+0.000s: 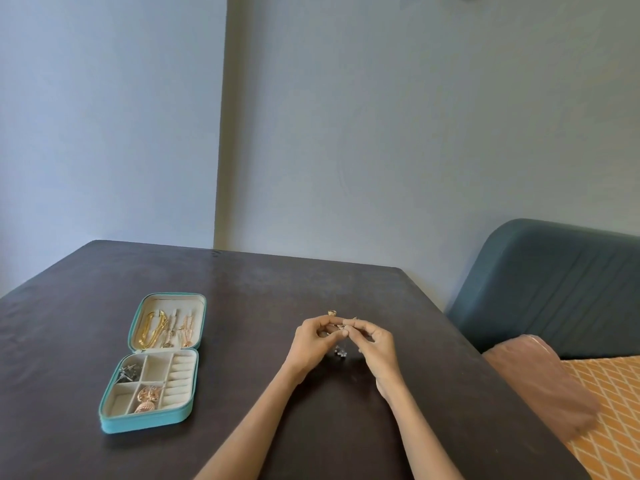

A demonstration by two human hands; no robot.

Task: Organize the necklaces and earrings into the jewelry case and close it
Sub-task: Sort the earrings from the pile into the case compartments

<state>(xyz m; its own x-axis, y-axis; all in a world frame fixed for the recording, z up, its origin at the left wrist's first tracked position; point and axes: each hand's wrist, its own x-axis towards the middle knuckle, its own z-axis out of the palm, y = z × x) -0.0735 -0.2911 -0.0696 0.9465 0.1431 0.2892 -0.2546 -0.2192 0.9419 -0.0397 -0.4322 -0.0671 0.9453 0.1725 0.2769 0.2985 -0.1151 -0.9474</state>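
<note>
On the dark brown wooden counter [242, 306], the teal zip-around jewelry case with cream lining [152, 422] lies open at about 9 o'clock from the hands. Its lid half holds gold chain necklaces [152, 329] hanging on hooks, and in the tray half a compartment holds rose-gold round earrings [147, 400] and another some silver pieces.

The left hand [313, 342] and the right hand [375, 344] meet near the middle of the counter, fingers curled, both pinching a small gold earring [341, 326]; it is too small to tell its exact shape, possibly a stud with its back. A small gold ring-like piece [332, 312] lies at 12 o'clock just beyond the fingertips, and a little silver cluster piece [341, 352] lies on the counter between the 2 wrists.

To do this step well, I think the earring must be kept low over the counter, so a slip does not send it to the floor. Then 1 hand should carry it toward 9 o'clock and lay it into a free compartment, not on the chains.
</note>
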